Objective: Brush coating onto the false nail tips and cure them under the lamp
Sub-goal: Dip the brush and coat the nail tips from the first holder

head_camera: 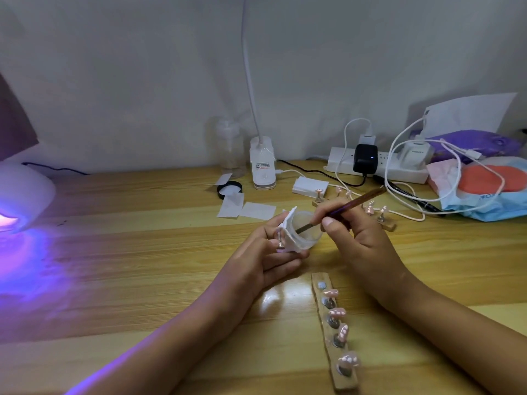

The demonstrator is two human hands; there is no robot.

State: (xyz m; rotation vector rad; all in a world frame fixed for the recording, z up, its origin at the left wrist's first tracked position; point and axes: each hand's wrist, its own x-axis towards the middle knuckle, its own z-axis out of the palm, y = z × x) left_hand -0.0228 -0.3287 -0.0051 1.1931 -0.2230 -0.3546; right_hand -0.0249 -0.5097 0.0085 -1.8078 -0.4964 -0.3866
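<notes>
My left hand [266, 253] holds a small clear jar [306, 230] wrapped in a white wipe [288, 228], together with a metal nail-tip stand [280, 238]. My right hand [356, 238] pinches a brown-handled brush [352, 205], whose tip is dipped into the jar. A wooden strip [335, 332] in front of me carries several pink nail tips on metal stands. A second strip with nail tips [373, 210] lies behind my right hand. The curing lamp [22, 195] glows purple at the far left.
White wipes [245, 208] and a black jar lid [229, 189] lie in the middle of the table. A desk lamp base [262, 163], a clear bottle [229, 146], a power strip [376, 163] with cables, and bags [484, 189] fill the back right.
</notes>
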